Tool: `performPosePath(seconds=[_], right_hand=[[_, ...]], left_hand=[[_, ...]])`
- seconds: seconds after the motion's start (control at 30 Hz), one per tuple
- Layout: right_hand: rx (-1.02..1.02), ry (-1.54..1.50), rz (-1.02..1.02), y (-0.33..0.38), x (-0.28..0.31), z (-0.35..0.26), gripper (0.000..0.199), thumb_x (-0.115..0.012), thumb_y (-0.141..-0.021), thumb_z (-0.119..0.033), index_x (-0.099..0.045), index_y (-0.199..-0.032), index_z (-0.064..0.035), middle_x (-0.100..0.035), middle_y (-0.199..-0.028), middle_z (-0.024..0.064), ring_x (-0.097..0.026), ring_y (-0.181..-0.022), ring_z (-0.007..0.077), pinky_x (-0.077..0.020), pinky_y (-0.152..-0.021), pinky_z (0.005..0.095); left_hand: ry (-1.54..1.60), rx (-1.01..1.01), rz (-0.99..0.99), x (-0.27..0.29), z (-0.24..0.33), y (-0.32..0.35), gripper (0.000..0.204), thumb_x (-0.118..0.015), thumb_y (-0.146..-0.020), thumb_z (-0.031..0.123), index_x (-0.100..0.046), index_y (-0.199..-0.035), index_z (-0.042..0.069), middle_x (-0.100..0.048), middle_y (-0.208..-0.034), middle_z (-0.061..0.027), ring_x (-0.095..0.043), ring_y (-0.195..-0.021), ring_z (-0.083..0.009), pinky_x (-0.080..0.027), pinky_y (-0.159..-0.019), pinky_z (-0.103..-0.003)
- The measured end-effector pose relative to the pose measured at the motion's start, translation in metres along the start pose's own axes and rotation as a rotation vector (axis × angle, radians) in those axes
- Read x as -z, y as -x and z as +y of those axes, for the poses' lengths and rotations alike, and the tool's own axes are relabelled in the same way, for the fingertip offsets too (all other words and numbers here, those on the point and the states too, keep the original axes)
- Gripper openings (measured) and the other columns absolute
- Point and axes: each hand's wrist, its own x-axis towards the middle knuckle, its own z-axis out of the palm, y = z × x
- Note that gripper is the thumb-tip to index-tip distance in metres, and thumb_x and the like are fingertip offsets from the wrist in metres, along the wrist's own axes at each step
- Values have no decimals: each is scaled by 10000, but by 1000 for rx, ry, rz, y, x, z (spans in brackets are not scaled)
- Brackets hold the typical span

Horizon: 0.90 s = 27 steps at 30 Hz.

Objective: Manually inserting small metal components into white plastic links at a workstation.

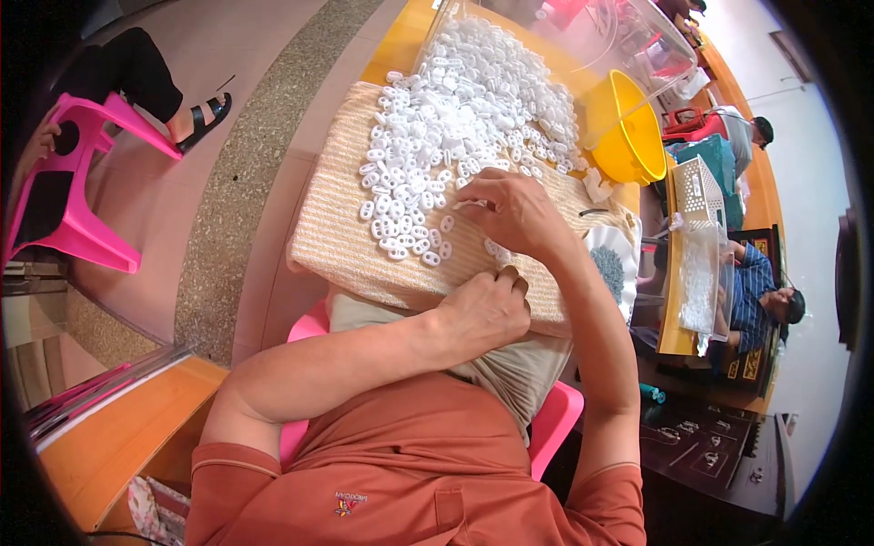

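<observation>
A large heap of white oval plastic pieces with two holes (455, 118) spreads over a tan striped towel (332, 227) on the table before me. My right hand (519, 211) reaches over the near edge of this heap, its fingers bent into a pinch; a bit of white shows at the fingertips, but what they grip is unclear. Closer to my body, my left hand (482, 314) rests at the towel's front edge with curled fingers. Whatever it holds is hidden. Several white pieces lie just beyond it, partly covered by my right hand.
A white dish (628, 289) of small blue-grey bits (607, 266) lies beside my right forearm. Behind it stand a yellow basin (628, 136) and a clear plastic bin (669, 45). A pink stool (77, 196) and a seated person are at left; other people sit at right.
</observation>
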Motion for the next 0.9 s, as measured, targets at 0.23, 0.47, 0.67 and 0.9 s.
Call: performPosePath(seconds=[0.23, 0.47, 0.67, 0.9], right_hand=[[-21, -28, 191, -11, 8, 4, 159, -657, -811, -123, -705, -940, -44, -673, -923, 114, -652, -817, 300, -510, -717, 371], [47, 170, 149, -30, 5, 4, 248, -625, -825, -107, -678, -1065, -70, -644, -1105, 105, -614, -996, 300, -473, -879, 383], [-13, 103, 93, -36, 1, 2, 273, -625, -821, -116, -671, -1088, -80, -634, -1119, 96, -609, -1003, 303, -477, -878, 385], [-58, 112, 7, -34, 4, -6, 238, -634, -806, -108, -679, -1036, -66, -651, -1041, 115, -631, -933, 302, -490, -826, 376]], left_hand=[[0, -4, -19, 1, 0, -1, 144, -615, -711, 134, -699, -757, 26, -631, -821, -103, -588, -840, -240, -507, -646, -306], [-3, -13, -38, 0, -1, -1, 145, -615, -711, 130, -701, -770, 28, -636, -834, -104, -589, -861, -241, -509, -659, -309], [-9, -16, -40, -1, -2, -1, 156, -613, -715, 128, -701, -774, 13, -636, -837, -111, -591, -865, -246, -518, -673, -319], [15, -16, -56, 3, -3, -2, 160, -612, -720, 129, -701, -775, 8, -635, -841, -119, -592, -870, -249, -519, -673, -324]])
